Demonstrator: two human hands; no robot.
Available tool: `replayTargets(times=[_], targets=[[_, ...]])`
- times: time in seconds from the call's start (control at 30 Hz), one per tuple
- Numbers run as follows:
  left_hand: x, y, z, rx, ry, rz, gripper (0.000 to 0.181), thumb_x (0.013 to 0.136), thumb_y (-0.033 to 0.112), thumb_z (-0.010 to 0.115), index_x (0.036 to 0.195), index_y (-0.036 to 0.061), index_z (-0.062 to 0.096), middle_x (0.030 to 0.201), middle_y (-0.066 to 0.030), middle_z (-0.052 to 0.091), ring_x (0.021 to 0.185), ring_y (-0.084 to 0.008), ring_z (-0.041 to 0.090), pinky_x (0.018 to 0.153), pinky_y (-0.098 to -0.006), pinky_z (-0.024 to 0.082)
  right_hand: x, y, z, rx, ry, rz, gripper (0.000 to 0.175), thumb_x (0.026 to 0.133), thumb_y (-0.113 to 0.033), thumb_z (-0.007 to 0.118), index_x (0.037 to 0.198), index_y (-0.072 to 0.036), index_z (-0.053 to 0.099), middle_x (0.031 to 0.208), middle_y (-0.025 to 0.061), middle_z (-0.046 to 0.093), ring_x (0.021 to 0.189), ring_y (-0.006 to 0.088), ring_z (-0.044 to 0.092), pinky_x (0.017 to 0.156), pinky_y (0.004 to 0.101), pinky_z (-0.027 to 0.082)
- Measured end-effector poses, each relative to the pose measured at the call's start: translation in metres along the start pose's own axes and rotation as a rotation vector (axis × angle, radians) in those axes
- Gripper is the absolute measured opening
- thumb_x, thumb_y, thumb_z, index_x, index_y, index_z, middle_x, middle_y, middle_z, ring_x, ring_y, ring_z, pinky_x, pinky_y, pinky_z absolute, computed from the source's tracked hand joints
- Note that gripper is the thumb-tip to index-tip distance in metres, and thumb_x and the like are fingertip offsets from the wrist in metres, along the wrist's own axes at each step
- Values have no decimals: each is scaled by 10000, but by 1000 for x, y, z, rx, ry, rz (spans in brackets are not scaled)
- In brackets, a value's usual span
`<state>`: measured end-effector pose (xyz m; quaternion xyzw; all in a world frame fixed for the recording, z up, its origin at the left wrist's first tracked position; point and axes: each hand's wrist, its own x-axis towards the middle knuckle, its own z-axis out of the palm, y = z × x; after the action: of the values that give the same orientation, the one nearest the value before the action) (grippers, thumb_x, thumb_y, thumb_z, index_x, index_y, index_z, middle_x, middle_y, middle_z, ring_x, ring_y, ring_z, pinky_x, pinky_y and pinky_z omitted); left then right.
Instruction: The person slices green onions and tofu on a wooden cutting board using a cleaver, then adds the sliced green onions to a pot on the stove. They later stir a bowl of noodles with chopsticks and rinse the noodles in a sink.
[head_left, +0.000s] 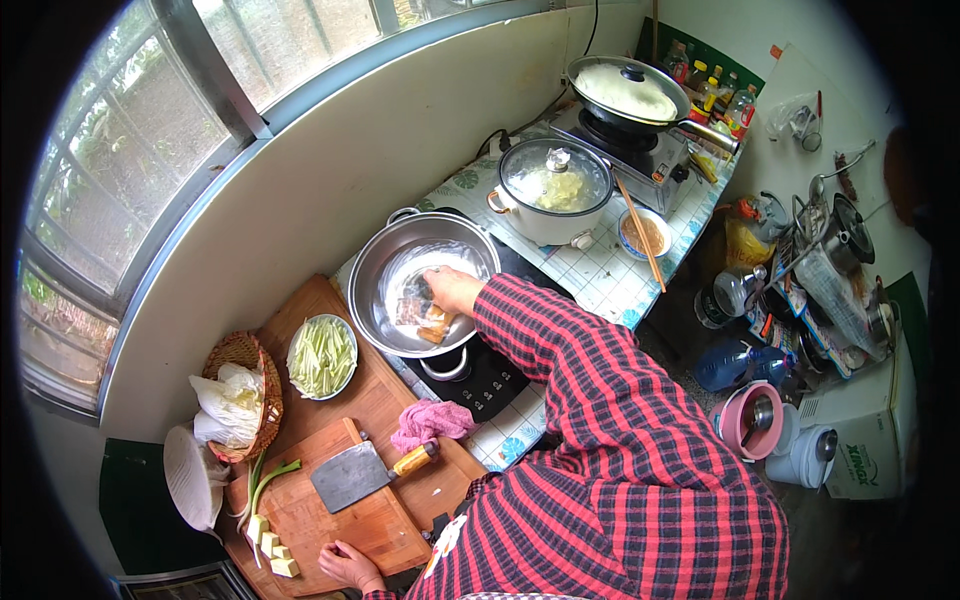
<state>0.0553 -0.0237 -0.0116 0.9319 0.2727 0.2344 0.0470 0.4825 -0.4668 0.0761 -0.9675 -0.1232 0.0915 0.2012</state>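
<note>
My right hand (450, 291) reaches into a wide steel pot (365, 300) of water on a black induction cooktop (491, 386). Its fingertips are under the water beside brown pieces of food (435, 324), and whether they grip one is not clear. My left hand (349, 564) rests on the near edge of a wooden cutting board (375, 532), with nothing seen in it. On that board lie a cleaver (352, 474) with a wooden handle, pale yellow blocks (271, 544) and a green onion (262, 484). A bowl of sliced pale green vegetable (322, 356) stands beyond.
A pink cloth (429, 424) lies near the cleaver handle. At left is a wicker basket (274, 397) holding a white plastic bag. Right of the steel pot stand a lidded white electric pot (551, 221), a bowl of brown sauce (646, 234) with chopsticks across it, and a lidded frying pan (626, 94).
</note>
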Motion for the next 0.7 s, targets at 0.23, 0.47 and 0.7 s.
replayTargets(times=[0.23,0.47,0.7], targets=[[0,1,-2,13,-15,-12,185,967,210,601,963,31,555,946,-139,549,945,-352,534,852,-486,433,-2,1,-14,-163,76,-7,302,954,-312,606,1133,-82,686,1017,191,729,994,359,707,847,459,556],[0,3,-5,-10,-31,-23,193,968,210,596,940,28,538,949,-157,543,956,-370,526,858,-493,423,2,18,-6,-188,85,-57,440,864,-327,719,1239,-119,620,1077,224,692,1016,390,688,893,460,547],[3,7,-7,9,-18,-10,200,955,218,613,982,27,560,956,-150,555,947,-367,540,846,-500,437,8,13,-16,-87,-58,-13,283,834,-288,723,1061,-118,721,1035,153,732,1021,349,699,887,430,558]])
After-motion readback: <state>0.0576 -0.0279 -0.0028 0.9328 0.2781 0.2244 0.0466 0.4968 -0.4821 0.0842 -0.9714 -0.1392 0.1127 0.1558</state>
